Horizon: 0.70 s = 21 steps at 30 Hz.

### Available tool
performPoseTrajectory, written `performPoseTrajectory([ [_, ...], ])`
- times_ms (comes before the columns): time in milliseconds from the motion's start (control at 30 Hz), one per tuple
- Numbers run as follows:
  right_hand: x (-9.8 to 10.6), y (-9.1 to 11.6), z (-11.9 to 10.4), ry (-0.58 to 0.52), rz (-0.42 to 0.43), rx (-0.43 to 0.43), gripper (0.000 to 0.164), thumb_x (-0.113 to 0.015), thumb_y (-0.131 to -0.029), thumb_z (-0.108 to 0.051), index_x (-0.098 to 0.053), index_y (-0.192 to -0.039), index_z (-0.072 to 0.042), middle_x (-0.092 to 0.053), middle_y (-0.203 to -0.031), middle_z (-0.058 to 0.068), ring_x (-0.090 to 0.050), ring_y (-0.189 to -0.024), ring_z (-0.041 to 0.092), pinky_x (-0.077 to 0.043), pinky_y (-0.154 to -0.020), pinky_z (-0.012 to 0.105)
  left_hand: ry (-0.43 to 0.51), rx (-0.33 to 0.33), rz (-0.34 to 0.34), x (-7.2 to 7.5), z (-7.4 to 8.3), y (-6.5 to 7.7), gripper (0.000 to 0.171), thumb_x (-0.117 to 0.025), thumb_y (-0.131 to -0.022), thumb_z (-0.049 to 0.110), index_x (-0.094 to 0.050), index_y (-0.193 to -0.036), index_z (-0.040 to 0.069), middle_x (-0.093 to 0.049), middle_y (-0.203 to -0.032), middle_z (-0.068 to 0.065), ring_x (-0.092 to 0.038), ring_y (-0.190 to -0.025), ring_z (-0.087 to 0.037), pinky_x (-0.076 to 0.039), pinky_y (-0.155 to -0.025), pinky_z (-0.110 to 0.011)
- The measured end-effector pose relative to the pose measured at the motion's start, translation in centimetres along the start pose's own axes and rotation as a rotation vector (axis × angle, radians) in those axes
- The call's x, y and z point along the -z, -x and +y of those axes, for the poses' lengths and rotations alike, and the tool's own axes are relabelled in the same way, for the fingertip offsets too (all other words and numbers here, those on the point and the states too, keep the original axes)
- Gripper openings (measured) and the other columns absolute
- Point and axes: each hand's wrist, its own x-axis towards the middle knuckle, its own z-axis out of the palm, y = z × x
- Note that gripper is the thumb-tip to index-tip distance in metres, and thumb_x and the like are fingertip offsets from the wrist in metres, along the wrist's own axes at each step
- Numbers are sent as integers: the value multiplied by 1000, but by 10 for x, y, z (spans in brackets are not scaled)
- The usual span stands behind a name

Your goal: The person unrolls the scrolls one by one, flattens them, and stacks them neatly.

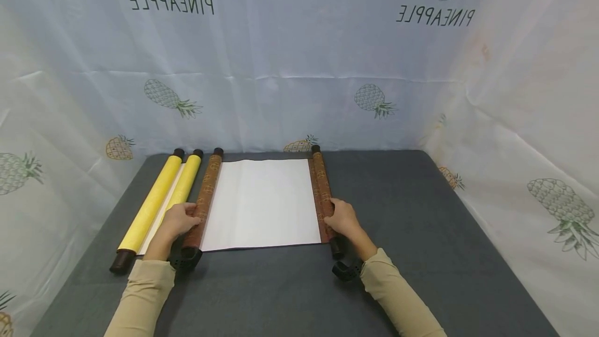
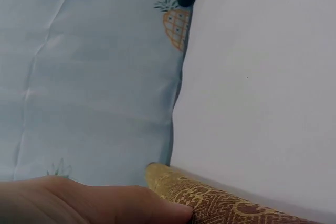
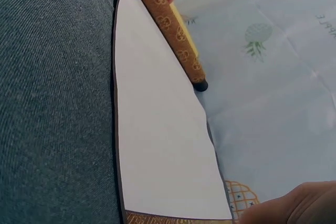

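Lying farthest left on a dark grey table (image 1: 444,212), a yellow scroll (image 1: 152,207) shows two rolls with a pale strip between them, each tipped in dark brown or black. The head view alone shows both rolls; the right wrist view catches only a yellow sliver behind the brown roll.

Next comes the left hand (image 1: 177,221), reaching from a beige sleeve (image 1: 145,293). Its fingers are curled over the left brown roll (image 1: 207,186) of a second scroll, gripping it near its lower part. The left wrist view adds the thumb, lying along gold patterning on the roll, and the right wrist view shows fingertips pinching it, with looping flower outlines nearby. Whether this hand also touches the yellow roll beneath it, I cannot tell.

In the middle, a blank white sheet (image 1: 264,204) lies flat between the two brown rolls. The right wrist view brings out its dark border.

At the sheet's right edge stands the right brown roll (image 1: 322,183), its lower part gripped by the right hand (image 1: 343,218), fingers bent around it in the head view; the right wrist view hides their tips.

Behind hangs a pineapple-printed curtain (image 1: 281,40), with mirrored lettering.
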Motion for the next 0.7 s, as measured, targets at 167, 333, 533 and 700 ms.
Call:
performPoseTrajectory([
  [167, -1, 0, 1, -15, 14, -15, 57, -65, -82, -9, -50, -133, 11, -60, -127, 30, -63, -107, 40, -53, -85, 47, -39, 12, -23, 0, -1, -2, 57, -57, -87, 10, -41, -132, -21, -51, -128, -39, -53, -114, -49, -49, -94, -52],
  [333, -4, 2, 1, -27, 43, -33, 61, -73, -80, -12, -51, -133, 9, -61, -126, 28, -63, -109, 41, -54, -87, 48, -57, 44, -37, 0, -3, -2, 65, -62, -87, 17, -38, -134, -21, -46, -130, -42, -52, -114, -50, -50, -95, -54],
  [533, -6, 3, 3, -6, 122, -28, 57, -76, -76, -11, -57, -126, 8, -65, -118, 27, -64, -106, 42, -54, -86, 50, -39, 54, -12, 0, -5, -1, 66, -65, -85, 15, -38, -134, -21, -50, -125, -42, -58, -102, -46, -55, -83, -48],
  [700, -4, 3, 5, -10, 137, -71, 54, -73, -76, -12, -58, -122, 12, -67, -112, 29, -64, -101, 43, -54, -85, 50, -34, 46, 3, -3, -4, -1, 64, -64, -87, 14, -38, -135, -20, -49, -126, -42, -56, -106, -48, -54, -87, -50],
])
